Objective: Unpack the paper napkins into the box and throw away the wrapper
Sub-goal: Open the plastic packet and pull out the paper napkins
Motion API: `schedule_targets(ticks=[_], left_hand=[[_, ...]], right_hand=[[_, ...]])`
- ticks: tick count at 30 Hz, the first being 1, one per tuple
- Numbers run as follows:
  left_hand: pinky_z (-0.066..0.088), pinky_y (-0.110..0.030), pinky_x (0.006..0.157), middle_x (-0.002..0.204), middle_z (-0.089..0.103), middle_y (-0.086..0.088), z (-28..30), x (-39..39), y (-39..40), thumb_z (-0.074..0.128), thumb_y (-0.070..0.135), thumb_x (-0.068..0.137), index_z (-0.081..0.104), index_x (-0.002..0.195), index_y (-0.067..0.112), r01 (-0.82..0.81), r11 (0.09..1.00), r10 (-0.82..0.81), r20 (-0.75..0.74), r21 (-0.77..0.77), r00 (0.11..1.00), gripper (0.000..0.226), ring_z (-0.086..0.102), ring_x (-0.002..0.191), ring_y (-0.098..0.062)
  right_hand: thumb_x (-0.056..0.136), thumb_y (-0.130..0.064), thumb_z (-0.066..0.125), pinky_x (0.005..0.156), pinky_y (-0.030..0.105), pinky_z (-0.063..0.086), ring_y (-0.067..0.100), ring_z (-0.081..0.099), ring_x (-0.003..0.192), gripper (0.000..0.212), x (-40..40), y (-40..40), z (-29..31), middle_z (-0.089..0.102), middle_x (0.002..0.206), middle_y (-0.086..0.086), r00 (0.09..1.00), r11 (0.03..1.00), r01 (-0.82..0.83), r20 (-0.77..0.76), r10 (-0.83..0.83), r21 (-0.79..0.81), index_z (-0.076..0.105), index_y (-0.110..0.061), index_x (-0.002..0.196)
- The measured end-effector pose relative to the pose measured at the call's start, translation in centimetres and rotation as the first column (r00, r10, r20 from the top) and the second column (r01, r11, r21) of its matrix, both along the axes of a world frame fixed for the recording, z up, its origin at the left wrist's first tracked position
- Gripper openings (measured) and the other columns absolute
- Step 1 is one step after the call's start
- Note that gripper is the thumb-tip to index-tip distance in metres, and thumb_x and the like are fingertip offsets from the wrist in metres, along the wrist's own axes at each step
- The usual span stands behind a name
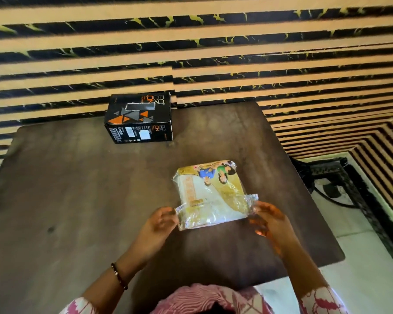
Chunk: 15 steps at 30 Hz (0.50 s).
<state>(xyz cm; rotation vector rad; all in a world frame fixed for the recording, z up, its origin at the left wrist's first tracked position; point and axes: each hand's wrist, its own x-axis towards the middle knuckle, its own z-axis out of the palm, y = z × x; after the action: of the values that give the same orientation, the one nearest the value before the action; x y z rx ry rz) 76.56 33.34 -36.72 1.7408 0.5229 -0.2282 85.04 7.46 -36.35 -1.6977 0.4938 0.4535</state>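
A dark brown surface stands against a striped wall, with a black box at its far edge, slot facing up. Nearer the person lies the napkin pack, still in its wrapper. The left hand and right hand each pinch a near corner of the plastic.
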Motion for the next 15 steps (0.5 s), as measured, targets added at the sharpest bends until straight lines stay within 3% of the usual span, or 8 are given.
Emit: schedule_targets(ticks=[2, 4, 6, 7, 10, 13, 15], left_hand=[[0.042, -0.019, 0.082, 0.124, 0.054, -0.001, -0.1, 0.5, 0.5, 0.059, 0.024, 0.088, 0.047, 0.124, 0.009, 0.052, 0.963, -0.070, 0.060, 0.263, 0.996, 0.040, 0.058, 0.097, -0.013], [0.037, -0.023, 0.090, 0.124, 0.050, 0.004, 0.8, 1.7, 0.5, 0.050, 0.045, 0.083, 0.045, 0.129, 0.013, 0.078, 0.832, -0.225, 0.205, 0.549, 0.953, 0.057, 0.052, 0.108, -0.014], [0.036, -0.030, 0.100, 0.132, 0.049, -0.002, 1.4, 3.6, 0.0, 0.047, 0.048, 0.078, 0.042, 0.132, 0.014, 0.134, 0.738, -0.399, 0.268, 0.661, 0.877, 0.064, 0.047, 0.120, -0.020], [0.033, -0.035, 0.105, 0.138, 0.044, -0.005, 1.3, 4.7, -0.4, 0.050, 0.045, 0.079, 0.038, 0.135, 0.014, 0.192, 0.667, -0.492, 0.231, 0.720, 0.839, 0.066, 0.041, 0.127, -0.023], [0.010, -0.048, 0.116, 0.154, 0.017, -0.006, 0.7, 7.6, -2.4, 0.056, 0.048, 0.082, 0.012, 0.146, 0.014, 0.371, 0.370, -0.666, -0.036, 0.852, 0.745, 0.084, 0.012, 0.143, -0.024], [0.002, -0.050, 0.115, 0.158, 0.001, -0.005, -0.8, 9.1, -3.7, 0.060, 0.053, 0.078, -0.001, 0.147, 0.013, 0.474, 0.334, -0.647, -0.168, 0.815, 0.744, 0.100, 0.001, 0.145, -0.022], [0.001, -0.051, 0.115, 0.158, -0.003, -0.005, -2.0, 9.0, -3.9, 0.059, 0.055, 0.078, -0.001, 0.147, 0.012, 0.496, 0.349, -0.625, -0.197, 0.795, 0.755, 0.101, -0.002, 0.145, -0.021]], right_hand=[[0.090, -0.007, 0.055, 0.072, 0.031, 0.052, 0.022, 0.062, 0.086, 0.016, -0.3, 0.2, 0.6, 0.067, 0.100, 0.009, 0.980, 0.976, 0.039, 0.200, 0.004, -0.213, 0.063, -0.021, 0.093], [0.088, -0.002, 0.056, 0.077, 0.026, 0.047, 0.018, 0.061, 0.088, 0.019, -0.4, 1.1, 2.1, 0.065, 0.102, 0.005, 0.922, 0.928, 0.093, 0.382, 0.056, -0.360, 0.064, -0.011, 0.103], [0.086, 0.001, 0.057, 0.076, 0.021, 0.045, 0.019, 0.063, 0.090, 0.021, 0.0, 2.5, 3.3, 0.066, 0.100, 0.004, 0.861, 0.903, 0.073, 0.484, 0.157, -0.423, 0.065, -0.009, 0.103], [0.086, 0.001, 0.056, 0.075, 0.020, 0.045, 0.020, 0.064, 0.091, 0.021, 0.5, 3.4, 3.6, 0.068, 0.100, 0.004, 0.840, 0.886, 0.014, 0.486, 0.241, -0.464, 0.066, -0.010, 0.101], [0.085, -0.007, 0.055, 0.085, 0.024, 0.045, 0.022, 0.062, 0.104, 0.028, 2.1, 5.8, 3.0, 0.067, 0.114, 0.005, 0.798, 0.719, -0.258, 0.277, 0.535, -0.646, 0.066, -0.014, 0.110], [0.085, -0.020, 0.051, 0.092, 0.028, 0.044, 0.026, 0.055, 0.114, 0.034, 3.0, 7.5, 1.8, 0.060, 0.124, 0.008, 0.767, 0.490, -0.390, 0.019, 0.642, -0.780, 0.061, -0.016, 0.117], [0.085, -0.026, 0.050, 0.093, 0.033, 0.045, 0.027, 0.050, 0.117, 0.035, 3.0, 8.2, 1.3, 0.058, 0.125, 0.008, 0.780, 0.435, -0.393, -0.043, 0.624, -0.810, 0.060, -0.016, 0.116]])
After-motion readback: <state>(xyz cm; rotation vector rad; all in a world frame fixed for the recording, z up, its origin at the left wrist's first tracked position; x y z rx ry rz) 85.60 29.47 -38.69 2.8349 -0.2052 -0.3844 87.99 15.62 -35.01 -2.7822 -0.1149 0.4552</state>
